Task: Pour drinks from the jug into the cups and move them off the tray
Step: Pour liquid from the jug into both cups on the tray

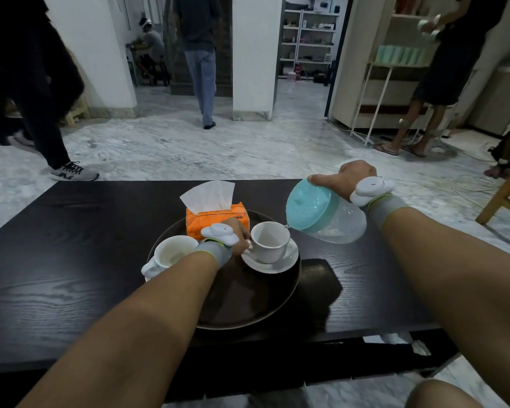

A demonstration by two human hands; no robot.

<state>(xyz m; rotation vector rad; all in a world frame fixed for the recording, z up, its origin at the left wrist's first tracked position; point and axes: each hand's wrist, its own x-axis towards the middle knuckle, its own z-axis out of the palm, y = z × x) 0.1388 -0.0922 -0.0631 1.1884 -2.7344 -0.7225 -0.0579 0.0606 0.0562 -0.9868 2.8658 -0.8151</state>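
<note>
Tabletop: jug (324, 213) tipped, spout toward cup (270, 241).

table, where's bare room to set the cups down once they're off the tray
Free: the dark table left of the tray, and the strip right of it under the jug. Crowded: the tray's far half, with tissue box, both cups and left hand.

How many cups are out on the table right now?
2: one cup at the tray's left edge, the other cup on a saucer beside the tilted jug.
</note>
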